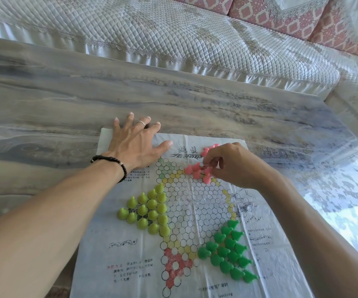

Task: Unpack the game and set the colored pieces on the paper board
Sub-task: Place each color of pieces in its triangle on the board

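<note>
A creased paper board [195, 203] printed with circles lies flat on the table. Several yellow-green pieces [148, 208] stand in a triangle on its left side. Several dark green pieces [229, 250] fill the lower right corner of the pattern. Pink pieces [196, 172] cluster at the top, with a few more [208, 149] loose beyond them. My left hand [134, 143] presses flat with spread fingers on the board's top left corner. My right hand [236, 166] hovers over the pink cluster, its fingertips pinching a pink piece.
The table [66, 100] has a grey wood-grain top under a clear cover. A sofa with a quilted white cover [173, 33] runs along the far edge. Patterned pink cushions [281, 14] sit at the back right.
</note>
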Demonstrator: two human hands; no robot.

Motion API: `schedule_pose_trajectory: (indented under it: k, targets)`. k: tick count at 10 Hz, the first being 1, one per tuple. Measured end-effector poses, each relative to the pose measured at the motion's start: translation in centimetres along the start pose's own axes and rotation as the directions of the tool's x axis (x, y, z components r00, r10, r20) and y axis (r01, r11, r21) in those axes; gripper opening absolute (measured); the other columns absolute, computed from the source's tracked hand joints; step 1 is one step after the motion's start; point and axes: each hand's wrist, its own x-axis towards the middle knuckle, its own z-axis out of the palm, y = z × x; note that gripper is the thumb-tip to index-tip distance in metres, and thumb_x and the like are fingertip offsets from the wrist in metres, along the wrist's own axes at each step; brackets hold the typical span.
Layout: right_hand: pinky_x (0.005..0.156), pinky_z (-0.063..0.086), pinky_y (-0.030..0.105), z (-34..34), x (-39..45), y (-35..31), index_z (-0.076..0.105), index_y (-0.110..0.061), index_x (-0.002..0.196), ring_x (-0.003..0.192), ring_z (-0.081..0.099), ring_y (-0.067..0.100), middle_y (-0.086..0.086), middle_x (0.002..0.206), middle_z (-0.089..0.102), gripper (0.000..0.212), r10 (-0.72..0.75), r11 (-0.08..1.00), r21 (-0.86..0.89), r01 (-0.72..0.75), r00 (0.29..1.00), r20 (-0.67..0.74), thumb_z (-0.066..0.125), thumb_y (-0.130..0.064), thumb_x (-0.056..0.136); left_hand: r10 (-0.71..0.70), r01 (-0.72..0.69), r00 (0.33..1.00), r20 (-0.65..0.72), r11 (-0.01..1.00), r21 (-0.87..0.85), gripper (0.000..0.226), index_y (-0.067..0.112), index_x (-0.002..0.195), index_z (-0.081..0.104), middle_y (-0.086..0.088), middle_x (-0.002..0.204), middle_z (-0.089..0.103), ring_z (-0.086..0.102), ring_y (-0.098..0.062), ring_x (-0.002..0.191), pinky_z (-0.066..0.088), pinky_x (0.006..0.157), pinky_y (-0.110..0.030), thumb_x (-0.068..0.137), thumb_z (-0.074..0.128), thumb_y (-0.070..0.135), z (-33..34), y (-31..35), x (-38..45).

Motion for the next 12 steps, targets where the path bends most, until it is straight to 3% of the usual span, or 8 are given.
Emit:
schedule_pose_trajectory:
  k: [3,5,7,10,11,12]
  targets:
    - [0.066,0.047,0.005,0.3,0.1,-0.4,0.074,-0.015,0.095,0.068,0.059,-0.005,-0.009,0.08,0.066,0.014,-0.011,0.999,0.049,0.012,1.0,-0.018,0.07,-0.009,0.083,0.002,-0.002,1.0,-0.003,1.0,0.008,0.075,0.032,0.147,0.031,-0.002,0.158,0.023,0.007,-0.034,0.146,0.005,0.115,-0.062,0.086,0.024,0.075,0.2,-0.1,0.1]
    - [0.071,0.051,0.012,-0.1,0.0,0.2,0.072,-0.017,0.097,0.074,0.062,-0.005,-0.012,0.082,0.068,0.021,0.016,0.996,0.084,-0.01,0.997,-0.072,0.065,-0.004,0.082,0.005,-0.005,1.0,-0.009,1.0,0.004,0.074,0.032,0.147,0.032,-0.002,0.158,0.023,0.007,-0.034,0.147,0.004,0.115,-0.062,0.086,0.025,0.074,0.2,-0.1,0.0]
    - [0.074,0.054,0.028,-0.5,1.2,0.6,0.072,-0.017,0.1,0.073,0.059,0.004,-0.007,0.084,0.067,0.016,0.028,1.0,0.015,-0.025,0.967,-0.255,0.069,-0.02,0.085,0.0,0.0,1.0,0.0,1.0,0.009,0.076,0.033,0.148,0.03,-0.001,0.159,0.021,0.006,-0.033,0.147,0.004,0.115,-0.061,0.086,0.022,0.075,0.0,-0.1,0.1]
    - [0.071,0.056,0.033,0.6,2.7,0.3,0.075,-0.014,0.097,0.074,0.064,0.011,-0.002,0.084,0.071,0.014,0.004,0.996,-0.089,-0.023,0.979,-0.201,0.064,-0.02,0.09,-0.001,0.002,1.0,-0.012,1.0,0.028,0.077,0.034,0.147,0.031,0.0,0.158,0.023,0.009,-0.033,0.146,0.006,0.115,-0.061,0.084,0.022,0.077,0.5,-0.3,0.2]
    - [0.077,0.055,0.029,-0.3,2.2,0.2,0.073,-0.016,0.099,0.08,0.063,0.008,-0.005,0.092,0.07,0.013,0.0,0.998,-0.057,-0.008,0.989,-0.149,0.064,-0.017,0.09,0.003,-0.002,1.0,-0.017,1.0,0.026,0.076,0.034,0.147,0.031,0.0,0.158,0.023,0.009,-0.033,0.146,0.006,0.115,-0.061,0.085,0.023,0.077,0.6,-0.2,0.2]
    - [0.071,0.052,0.018,-0.6,1.7,-0.1,0.072,-0.017,0.098,0.074,0.058,-0.001,-0.008,0.086,0.068,0.012,-0.028,0.998,-0.061,0.026,0.999,-0.041,0.065,-0.014,0.088,0.005,-0.004,1.0,-0.017,1.0,0.02,0.075,0.033,0.147,0.031,-0.001,0.158,0.023,0.009,-0.033,0.146,0.006,0.115,-0.061,0.085,0.023,0.076,0.6,-0.3,0.3]
